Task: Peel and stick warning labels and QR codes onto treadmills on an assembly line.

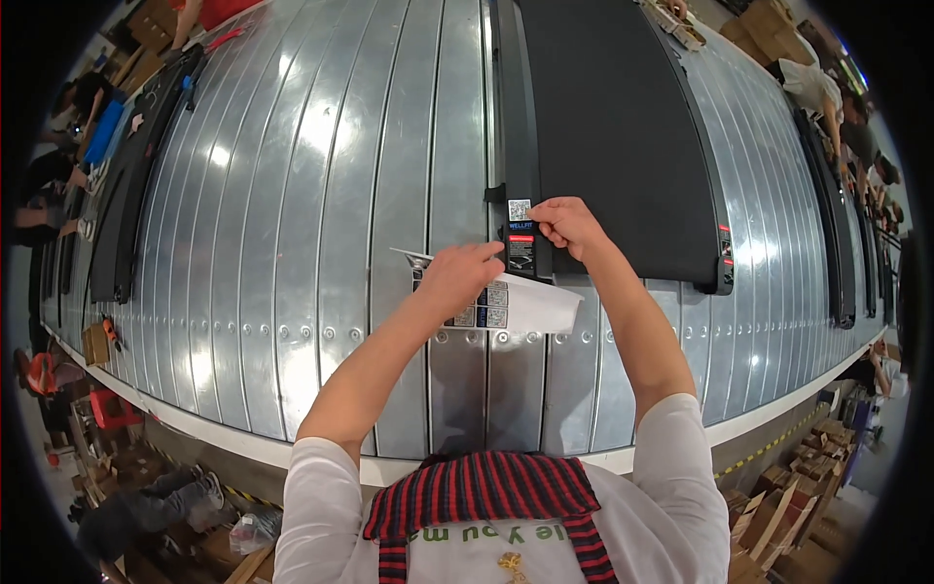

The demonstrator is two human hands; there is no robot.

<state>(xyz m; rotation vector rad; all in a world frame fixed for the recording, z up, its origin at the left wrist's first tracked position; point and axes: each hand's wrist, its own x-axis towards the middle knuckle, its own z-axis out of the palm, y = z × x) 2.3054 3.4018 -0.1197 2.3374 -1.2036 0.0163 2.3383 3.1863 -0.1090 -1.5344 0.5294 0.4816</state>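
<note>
A black label [521, 251] with a white code square and a red band lies over the near end of a treadmill's black side rail [520, 127]. My right hand [572, 224] pinches the label's upper right edge between thumb and forefinger. On the other side, my left hand [459, 276] holds a white sticker sheet [545, 306] with several black printed labels, its fingertips at the label's left edge. The sheet is partly covered by that hand and curls up at its left corner. Whether the label lies fully flat on the rail cannot be made out.
The treadmill's black belt [623, 136] stretches away from me on a slatted metal table [272, 273]. More long black frames stand at left [146, 175] and right [827, 214]. Other people work along both sides. Cardboard boxes [793, 496] are stacked at lower right.
</note>
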